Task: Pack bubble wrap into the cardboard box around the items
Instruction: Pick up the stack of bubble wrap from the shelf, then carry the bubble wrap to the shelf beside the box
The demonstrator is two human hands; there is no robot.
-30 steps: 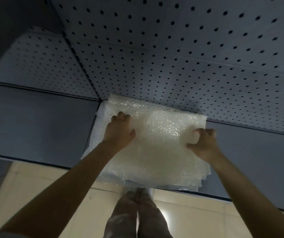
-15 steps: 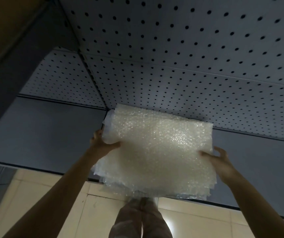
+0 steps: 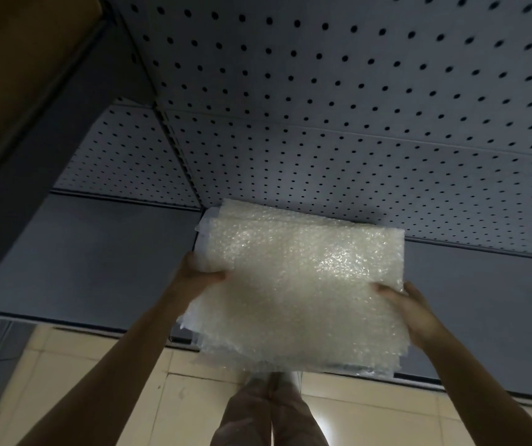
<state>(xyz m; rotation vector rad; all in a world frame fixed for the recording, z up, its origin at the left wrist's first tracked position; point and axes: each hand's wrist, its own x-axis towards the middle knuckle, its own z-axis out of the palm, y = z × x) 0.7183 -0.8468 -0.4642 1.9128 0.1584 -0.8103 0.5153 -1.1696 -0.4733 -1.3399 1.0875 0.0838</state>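
Grey perforated shelf panels (image 3: 338,101) fill the background above a dark shelf ledge (image 3: 81,252) and a beige tiled floor (image 3: 81,381). Both bare hands grasp a thick stack of bubble wrap sheets (image 3: 300,284) by its side edges: the left hand (image 3: 198,276) pinches the left edge with the thumb on top, and the right hand (image 3: 409,309) clasps the right edge. That stack sits in front of the shelf, its far edge near the panel's foot, over the person's trouser legs (image 3: 267,410).
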